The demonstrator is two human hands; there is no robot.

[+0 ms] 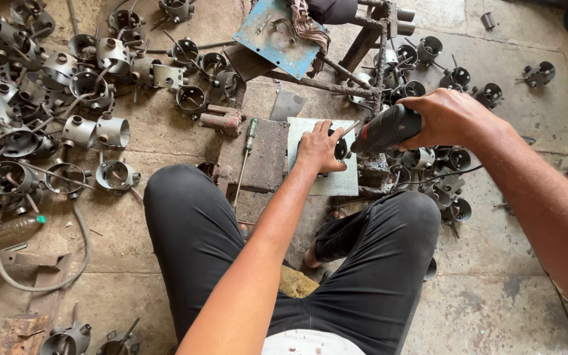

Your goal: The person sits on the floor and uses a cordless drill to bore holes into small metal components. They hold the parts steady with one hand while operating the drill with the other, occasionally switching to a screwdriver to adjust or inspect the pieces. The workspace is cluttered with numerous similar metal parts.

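Observation:
My right hand (451, 117) grips a black power tool (384, 130) with a red stripe, its tip angled down to the left. My left hand (319, 146) presses a small dark round metal part (341, 148) down on a pale grey metal plate (336, 181), right under the tool's tip. The part is mostly hidden by my fingers. I sit on the concrete floor with both knees in black trousers spread on either side of the plate.
A large heap of grey ring-shaped metal fittings (47, 105) covers the floor at left; more of these fittings (442, 177) lie at right. A green-handled screwdriver (247, 148) lies on a dark steel block (262, 158). A blue metal sheet (274, 36), a hose (8, 263) and a plastic bottle (18, 230) are nearby.

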